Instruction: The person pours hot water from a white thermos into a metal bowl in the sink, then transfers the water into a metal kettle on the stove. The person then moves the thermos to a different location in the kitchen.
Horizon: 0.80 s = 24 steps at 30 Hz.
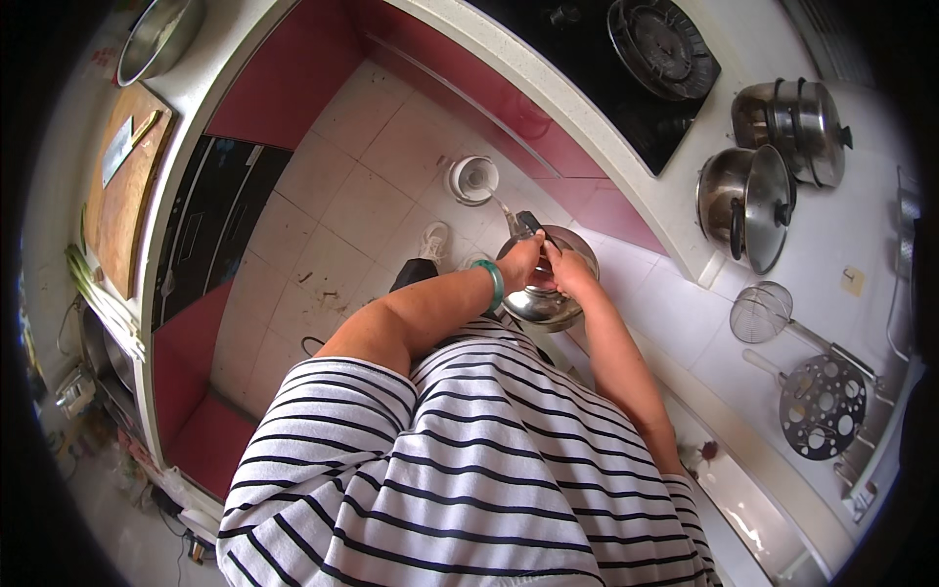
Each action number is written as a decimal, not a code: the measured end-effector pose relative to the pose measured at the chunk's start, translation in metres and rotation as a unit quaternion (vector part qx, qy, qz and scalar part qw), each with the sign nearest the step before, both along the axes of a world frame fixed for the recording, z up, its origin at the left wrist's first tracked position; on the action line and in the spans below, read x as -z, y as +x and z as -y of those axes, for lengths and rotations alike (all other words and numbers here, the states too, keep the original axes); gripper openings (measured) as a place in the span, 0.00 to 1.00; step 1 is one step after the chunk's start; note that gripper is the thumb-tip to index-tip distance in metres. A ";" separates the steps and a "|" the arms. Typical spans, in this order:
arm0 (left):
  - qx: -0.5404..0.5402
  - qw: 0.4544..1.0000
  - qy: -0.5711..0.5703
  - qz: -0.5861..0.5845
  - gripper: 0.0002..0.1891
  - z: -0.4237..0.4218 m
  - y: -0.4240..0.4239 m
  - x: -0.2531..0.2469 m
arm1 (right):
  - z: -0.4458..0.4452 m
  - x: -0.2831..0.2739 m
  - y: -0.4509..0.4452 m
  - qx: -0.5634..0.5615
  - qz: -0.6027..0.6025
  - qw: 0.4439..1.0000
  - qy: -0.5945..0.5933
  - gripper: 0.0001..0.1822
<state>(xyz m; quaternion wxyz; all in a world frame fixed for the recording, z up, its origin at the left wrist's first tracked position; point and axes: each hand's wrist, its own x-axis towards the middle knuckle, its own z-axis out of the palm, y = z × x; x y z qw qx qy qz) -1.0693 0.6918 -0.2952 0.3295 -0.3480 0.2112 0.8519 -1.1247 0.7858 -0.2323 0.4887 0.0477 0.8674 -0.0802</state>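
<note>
Both hands are on a stainless-steel pot [543, 310] held in front of my body, above the floor. My left hand [522, 260], with a green bangle at the wrist, grips it near a black handle [534, 222]. Close beside it, my right hand [574, 270] also has its fingers closed at the handle. The pot is tilted away from me, and a thin stream of liquid [506, 208] runs from its far side. That stream falls towards a small white bucket [475, 178] on the tiled floor. My forearms and fingers cover part of the pot.
A black gas hob [601, 81] and steel pots [722, 202] are on the right counter. A wire skimmer [761, 312] and a perforated disc [821, 407] hang on the wall. To the left are a cutting board [136, 194] with a cleaver [117, 150] and spring onions [110, 312].
</note>
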 end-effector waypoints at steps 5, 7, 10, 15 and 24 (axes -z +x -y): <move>-0.006 1.000 0.006 0.004 0.26 -0.001 0.002 0.003 | 0.007 -0.011 0.003 0.016 -0.007 1.000 -0.022 0.36; -0.004 1.000 -0.002 0.003 0.26 -0.004 0.001 0.001 | -0.003 0.001 0.002 0.004 -0.010 1.000 -0.023 0.36; -0.007 1.000 -0.002 -0.002 0.25 -0.004 0.001 0.001 | -0.002 -0.002 0.001 0.005 -0.003 1.000 -0.030 0.35; -0.008 1.000 0.003 0.011 0.24 -0.003 0.001 0.000 | 0.000 -0.003 0.001 0.009 0.002 1.000 -0.014 0.36; -0.011 1.000 0.007 0.000 0.24 -0.007 0.003 0.005 | -0.021 0.025 0.005 -0.039 -0.058 0.996 -0.048 0.37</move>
